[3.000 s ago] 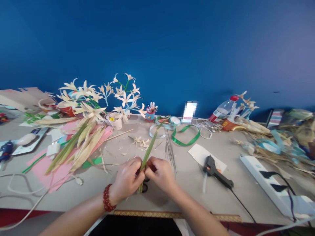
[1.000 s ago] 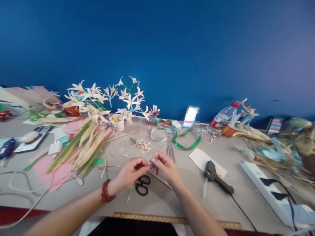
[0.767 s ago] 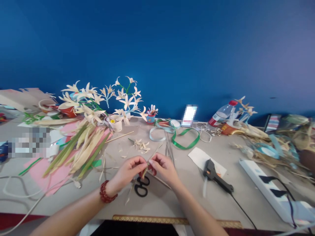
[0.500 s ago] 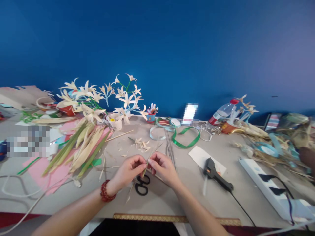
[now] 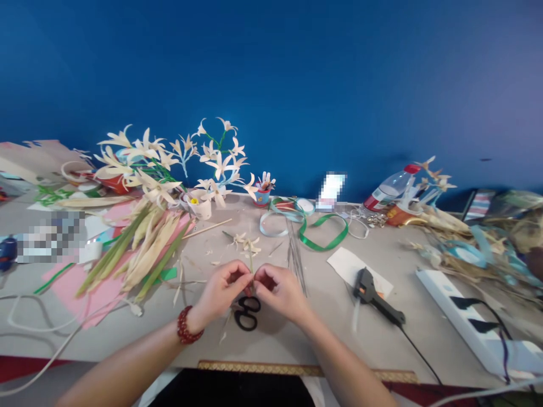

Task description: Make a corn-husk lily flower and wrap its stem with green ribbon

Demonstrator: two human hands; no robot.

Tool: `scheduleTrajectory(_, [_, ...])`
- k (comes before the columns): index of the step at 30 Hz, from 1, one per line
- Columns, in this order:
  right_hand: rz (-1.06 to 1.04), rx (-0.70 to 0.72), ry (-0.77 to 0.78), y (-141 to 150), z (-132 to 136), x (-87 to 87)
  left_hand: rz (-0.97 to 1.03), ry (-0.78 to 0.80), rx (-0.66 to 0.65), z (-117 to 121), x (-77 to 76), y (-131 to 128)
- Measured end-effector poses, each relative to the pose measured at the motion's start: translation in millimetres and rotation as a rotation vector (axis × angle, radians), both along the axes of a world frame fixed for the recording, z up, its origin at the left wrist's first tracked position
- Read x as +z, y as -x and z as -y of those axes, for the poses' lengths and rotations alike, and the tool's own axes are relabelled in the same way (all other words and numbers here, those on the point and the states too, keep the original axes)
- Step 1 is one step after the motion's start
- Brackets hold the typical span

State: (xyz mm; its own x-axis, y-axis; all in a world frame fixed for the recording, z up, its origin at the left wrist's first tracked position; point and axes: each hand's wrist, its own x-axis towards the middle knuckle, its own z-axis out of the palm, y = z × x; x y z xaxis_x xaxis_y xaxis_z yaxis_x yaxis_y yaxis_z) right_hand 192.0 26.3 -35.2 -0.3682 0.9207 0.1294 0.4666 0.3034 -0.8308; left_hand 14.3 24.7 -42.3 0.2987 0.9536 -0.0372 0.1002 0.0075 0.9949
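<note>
My left hand (image 5: 229,285) and my right hand (image 5: 278,291) meet over the middle of the table. Both are closed in a pinch on a thin pale-green strip (image 5: 251,264), whose upper end points away from me. Its lower part is hidden by the fingers. Just beneath the hands lie scissors with black handles (image 5: 246,321), their blades out of sight. Beyond the fingertips is a small cream flower (image 5: 248,243) on the table. To the left, dried husk leaves (image 5: 146,263) and a long green husk leaf (image 5: 165,265) rest on pink paper (image 5: 91,311).
Cream flowers (image 5: 220,165) stand in cups at the back. Green ribbon (image 5: 324,246) and grey wires (image 5: 297,260) lie beyond my right hand. A black glue gun (image 5: 373,297), a white power strip (image 5: 458,322) and a bottle (image 5: 392,186) are on the right.
The long green husk leaf I held has gone to the pile at left, uncovering the scissors. Both hands pinch a thin strip instead. It has swung from leaning right to nearly straight ahead.
</note>
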Motion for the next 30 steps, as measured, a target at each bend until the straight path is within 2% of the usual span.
scheduleTrajectory(3, [-0.011, -0.006, 0.023, 0, -1, -3.3, -0.041, -0.035, -0.015, 0, -0.5, 0])
scheduleTrajectory(8, [-0.029, -0.002, 0.025, -1, -2, -4.2, -0.157, -0.197, 0.014, 0, -0.8, 1])
scheduleTrajectory(17, [0.048, -0.022, -0.070, 1, -1, -5.0, -0.171, -0.178, 0.010, 2, 1.1, 1])
scheduleTrajectory(25, [0.138, -0.045, -0.130, 2, -1, -3.5, -0.344, -0.367, 0.031, 0, 9.5, 3])
scheduleTrajectory(30, [0.149, -0.040, -0.156, 5, 1, -2.3, -0.344, -0.406, 0.041, 3, 7.5, 3])
